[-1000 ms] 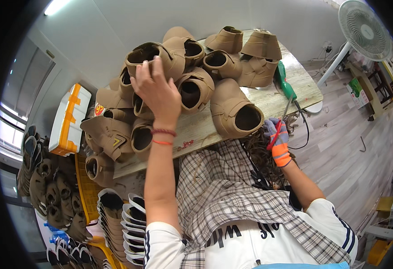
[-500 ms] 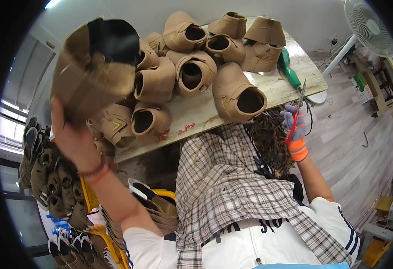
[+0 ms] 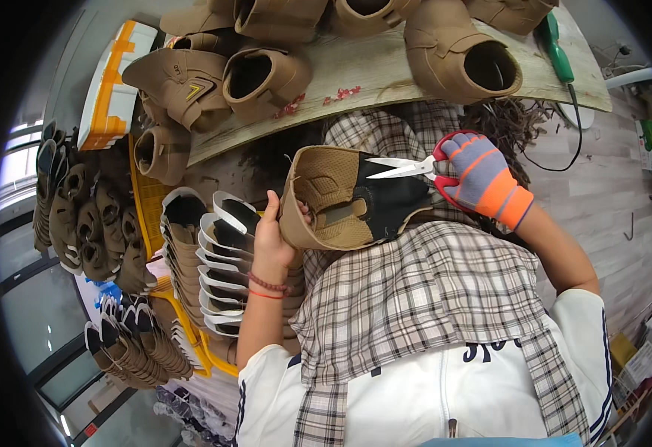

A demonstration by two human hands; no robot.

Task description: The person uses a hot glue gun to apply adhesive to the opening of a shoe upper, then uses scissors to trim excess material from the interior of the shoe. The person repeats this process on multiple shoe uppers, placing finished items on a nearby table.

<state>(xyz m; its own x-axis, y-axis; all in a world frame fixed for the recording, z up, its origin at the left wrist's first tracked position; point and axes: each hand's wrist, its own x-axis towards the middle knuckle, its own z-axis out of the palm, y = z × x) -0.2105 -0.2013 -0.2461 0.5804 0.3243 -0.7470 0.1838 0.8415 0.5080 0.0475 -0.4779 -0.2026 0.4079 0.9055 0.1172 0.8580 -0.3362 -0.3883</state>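
Hands: both loaded. Left hand [image 3: 272, 240], bare, grips the left end of a brown shoe upper [image 3: 341, 185], thumb outside, fingertips showing inside the opening. Right hand [image 3: 484, 176], gloved, is closed around the red handles of the scissors [image 3: 421, 167], blades spread.

Change: half a second ago the upper was a blur up left by the pile and the scissors were out past the right side of the counter [image 3: 374, 73]. Now both are in front of the torso, above the checked apron [image 3: 415, 287], and the view has tipped down. My read: pick-up is done, piece and blade are lined up for trimming. No cut visible at this instant; can't tell if the blades touch the dark lining or just sit over it.

Pose: left forearm runs nearly straight up from the lower edge, wrist just below the upper, thumb pointing up. Upper lies sideways, opening toward the camera. Right elbow is bent well out to the side, forearm angling up and inward, blades pointing left across the upper's far edge.

Other brown uppers [image 3: 463, 58] sit on the counter, apart from the hands.
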